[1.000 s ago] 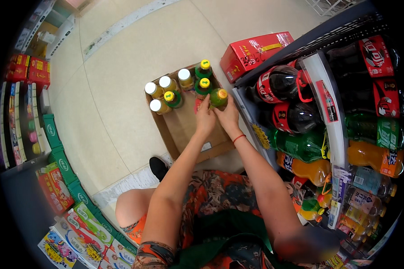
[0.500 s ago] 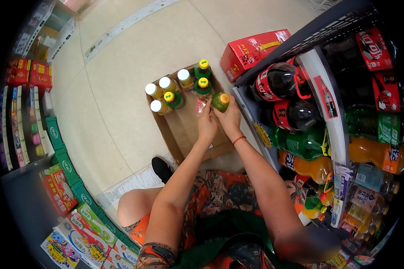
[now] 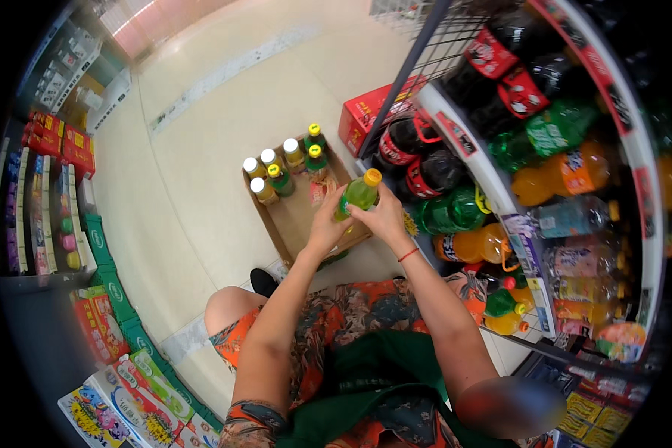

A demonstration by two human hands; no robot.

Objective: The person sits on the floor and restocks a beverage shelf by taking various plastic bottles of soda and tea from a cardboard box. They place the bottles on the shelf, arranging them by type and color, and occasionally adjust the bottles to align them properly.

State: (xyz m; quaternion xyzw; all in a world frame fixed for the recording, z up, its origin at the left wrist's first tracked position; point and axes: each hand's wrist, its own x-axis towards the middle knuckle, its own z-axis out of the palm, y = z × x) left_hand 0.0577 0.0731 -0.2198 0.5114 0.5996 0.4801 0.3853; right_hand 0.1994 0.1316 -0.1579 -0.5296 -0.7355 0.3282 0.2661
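Observation:
A green bottle with a yellow cap [image 3: 361, 193] is tilted between my two hands, above the right side of an open cardboard box [image 3: 278, 231]. My left hand [image 3: 328, 225] grips its lower left side. My right hand [image 3: 385, 219] wraps it from the right, a red string round that wrist. In the far part of the box stand several white-capped bottles [image 3: 264, 192] of pale yellow drink and three green bottles with yellow caps [image 3: 280, 181]. Something pink and crumpled-looking [image 3: 319, 193] lies beside them, partly hidden by my left hand.
To the right, a shelf rack [image 3: 467, 160] holds large cola, green and orange soda bottles. A red carton [image 3: 366, 112] sits on the floor beyond the box. Shelves and green crates [image 3: 112, 286] with boxed goods line the left. My dark shoe [image 3: 263, 281] is near the box.
Both hands have raised the green bottle slightly and brought it nearer to me, tilting it. The view has turned toward the right-hand shelf, showing more of its bottles.

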